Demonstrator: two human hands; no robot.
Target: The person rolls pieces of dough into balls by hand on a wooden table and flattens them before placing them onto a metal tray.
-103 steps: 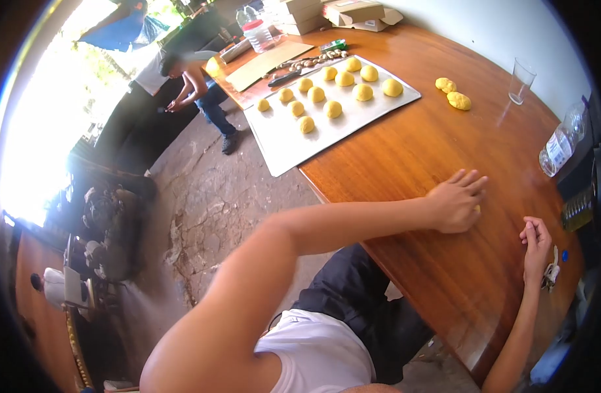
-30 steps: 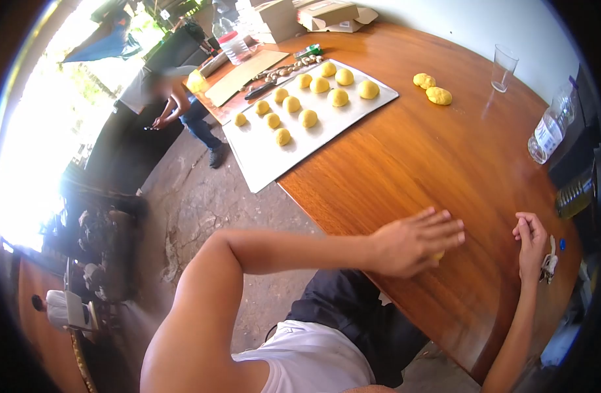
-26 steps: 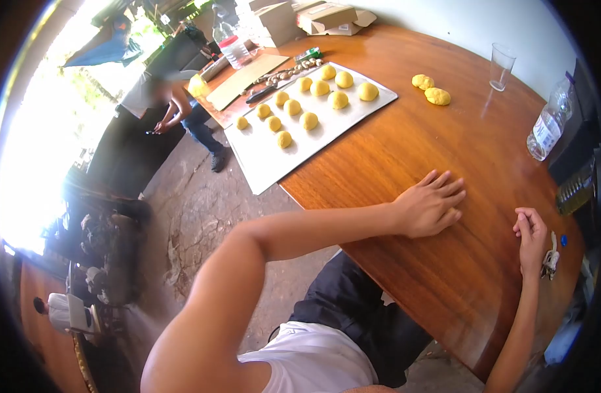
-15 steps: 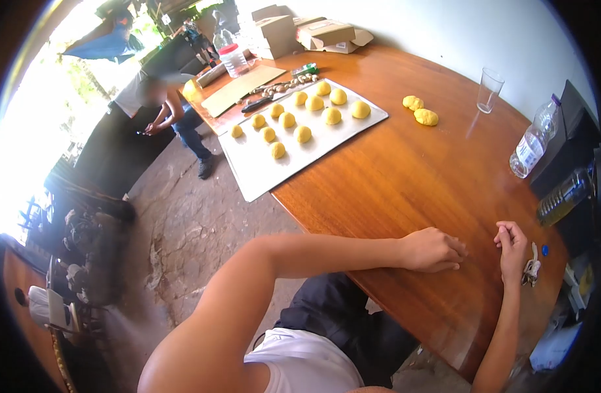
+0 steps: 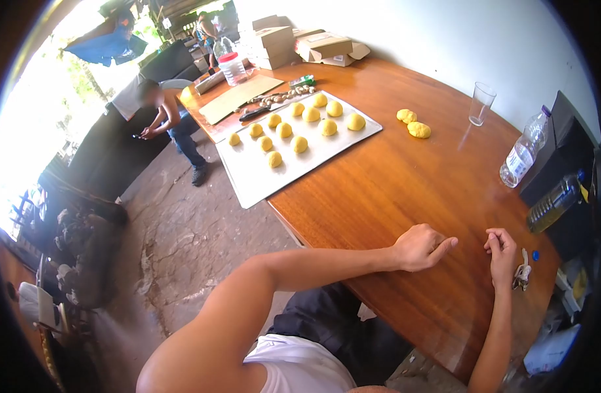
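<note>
My left hand point(image 5: 425, 247) rests on the wooden table point(image 5: 379, 190) near its front edge, curled into a loose fist with the thumb pointing right. Nothing shows in it. To its right, my right hand point(image 5: 502, 252) is held with bent fingers drawn together and no object visible in it. A bunch of keys point(image 5: 522, 275) lies beside the right wrist, with a blue cap point(image 5: 535, 255) near it. Farther off, two yellow dough pieces point(image 5: 418, 130) sit on the table, touching. A pale tray point(image 5: 248, 190) holds several yellow dough balls point(image 5: 299, 144).
A glass point(image 5: 482, 105), a clear bottle point(image 5: 520, 157) and a bottle of dark liquid point(image 5: 553, 206) stand at the right. Behind the tray are a knife point(image 5: 253, 114), a board point(image 5: 238, 99), a jar point(image 5: 232, 71) and boxes point(image 5: 323, 46). A person point(image 5: 173, 121) sits at the left.
My left hand has rolled so its thumb shows and its fingers are tucked under. My right hand's fingers are bent more. The view has shifted slightly.
</note>
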